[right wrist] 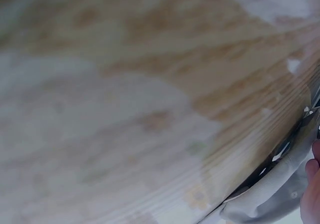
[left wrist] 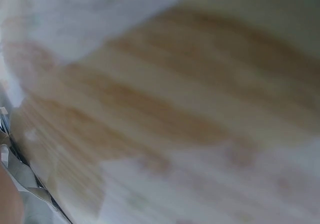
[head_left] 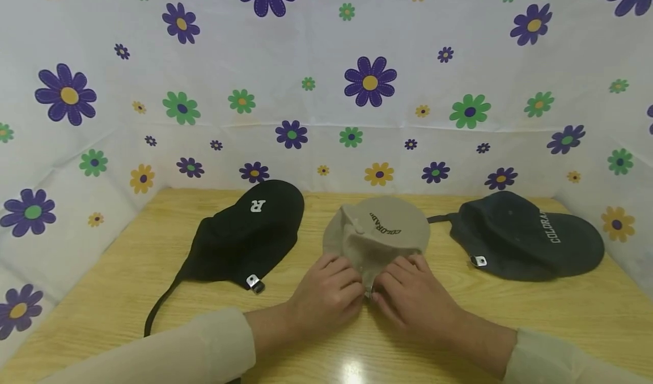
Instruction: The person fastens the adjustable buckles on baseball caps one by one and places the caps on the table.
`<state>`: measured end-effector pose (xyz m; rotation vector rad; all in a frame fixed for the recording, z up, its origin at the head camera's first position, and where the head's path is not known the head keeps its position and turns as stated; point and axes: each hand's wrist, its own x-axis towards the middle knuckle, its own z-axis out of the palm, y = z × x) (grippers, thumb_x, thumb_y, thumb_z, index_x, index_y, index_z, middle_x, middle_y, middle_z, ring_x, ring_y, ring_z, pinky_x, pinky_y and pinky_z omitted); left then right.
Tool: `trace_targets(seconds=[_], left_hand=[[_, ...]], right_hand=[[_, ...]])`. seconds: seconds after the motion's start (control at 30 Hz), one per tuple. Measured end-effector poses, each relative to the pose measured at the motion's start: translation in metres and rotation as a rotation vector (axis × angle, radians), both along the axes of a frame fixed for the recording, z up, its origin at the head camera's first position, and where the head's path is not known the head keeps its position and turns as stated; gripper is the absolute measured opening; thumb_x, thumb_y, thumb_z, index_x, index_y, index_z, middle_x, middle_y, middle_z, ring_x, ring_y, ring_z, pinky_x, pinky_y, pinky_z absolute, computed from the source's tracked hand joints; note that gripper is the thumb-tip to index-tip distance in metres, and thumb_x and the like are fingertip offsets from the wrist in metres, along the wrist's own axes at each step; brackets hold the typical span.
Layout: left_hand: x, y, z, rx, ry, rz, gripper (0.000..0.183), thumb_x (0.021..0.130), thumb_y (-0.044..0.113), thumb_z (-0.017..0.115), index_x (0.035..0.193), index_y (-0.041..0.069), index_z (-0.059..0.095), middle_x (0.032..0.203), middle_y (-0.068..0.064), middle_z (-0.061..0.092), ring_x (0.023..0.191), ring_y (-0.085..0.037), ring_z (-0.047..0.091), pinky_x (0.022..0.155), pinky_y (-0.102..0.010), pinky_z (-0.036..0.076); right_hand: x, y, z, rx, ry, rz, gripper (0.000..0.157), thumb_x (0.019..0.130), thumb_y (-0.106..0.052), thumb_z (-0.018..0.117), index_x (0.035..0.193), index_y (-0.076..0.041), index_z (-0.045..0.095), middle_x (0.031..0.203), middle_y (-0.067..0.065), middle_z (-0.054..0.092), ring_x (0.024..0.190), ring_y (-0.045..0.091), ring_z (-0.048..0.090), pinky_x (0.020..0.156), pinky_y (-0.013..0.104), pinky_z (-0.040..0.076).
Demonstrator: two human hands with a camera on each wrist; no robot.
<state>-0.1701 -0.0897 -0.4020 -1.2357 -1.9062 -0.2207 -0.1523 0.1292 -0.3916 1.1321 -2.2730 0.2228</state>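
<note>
A beige baseball cap (head_left: 386, 207) lettered COLORADO lies in the middle of the table, its brim pointing away from me. My left hand (head_left: 326, 290) grips the cap's near edge on the left, fingers curled over the fabric. On the right, my right hand (head_left: 415, 293) pinches the same edge, close to the other hand. A small metal buckle (head_left: 368, 293) shows between them at the cap's near end; the fingertips partly hide it. Slivers of the cap's edge also appear in the left wrist view (left wrist: 31, 181) and the right wrist view (right wrist: 270, 189).
To the left lies a black cap (head_left: 245, 242) with a white R, its strap trailing toward me. A dark COLORADO cap (head_left: 510, 242) lies to the right. Both have metal clasps at the near edge. A flower-print cloth (head_left: 316, 43) hangs behind the wooden table (head_left: 132, 259).
</note>
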Motion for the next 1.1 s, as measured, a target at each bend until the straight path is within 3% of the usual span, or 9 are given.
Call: trace_targets(seconds=[0.37, 0.63, 0.73, 1.1], left_hand=[[-0.0001, -0.0005, -0.0004, -0.008, 0.015, -0.013, 0.007, 0.077, 0.013, 0.073, 0.073, 0.017, 0.071, 0.080, 0.007, 0.066, 0.079, -0.012, 0.059, 0.080, -0.030, 0.047], [0.0025, -0.0005, -0.0015, -0.017, -0.039, 0.009, 0.003, 0.080, 0.018, 0.071, 0.078, 0.016, 0.069, 0.084, 0.007, 0.066, 0.083, -0.013, 0.059, 0.081, -0.030, 0.046], [0.0029, 0.0002, -0.0021, -0.014, -0.058, 0.025, 0.010, 0.079, 0.025, 0.071, 0.083, 0.016, 0.069, 0.087, 0.006, 0.066, 0.085, -0.014, 0.059, 0.081, -0.031, 0.045], [0.0034, 0.0040, -0.0039, -0.010, -0.064, 0.014, 0.016, 0.081, 0.031, 0.073, 0.088, 0.017, 0.075, 0.090, 0.007, 0.067, 0.086, -0.013, 0.059, 0.081, -0.030, 0.044]], right_hand=[[-0.0001, -0.0026, -0.0014, 0.026, 0.037, -0.025, 0.010, 0.086, -0.024, 0.061, 0.084, -0.016, 0.056, 0.081, -0.005, 0.054, 0.080, 0.015, 0.048, 0.081, 0.037, 0.037], [0.0008, -0.0039, -0.0031, 0.045, 0.020, -0.045, 0.010, 0.085, -0.023, 0.061, 0.082, -0.016, 0.054, 0.080, -0.005, 0.053, 0.079, 0.014, 0.048, 0.082, 0.037, 0.037], [0.0013, -0.0037, -0.0029, 0.045, 0.015, -0.048, 0.009, 0.085, -0.023, 0.061, 0.083, -0.017, 0.055, 0.081, -0.005, 0.054, 0.080, 0.014, 0.049, 0.082, 0.037, 0.037], [0.0008, -0.0037, -0.0036, 0.000, 0.007, 0.026, 0.008, 0.091, -0.021, 0.053, 0.086, -0.015, 0.056, 0.081, -0.006, 0.052, 0.080, 0.013, 0.047, 0.080, 0.032, 0.038]])
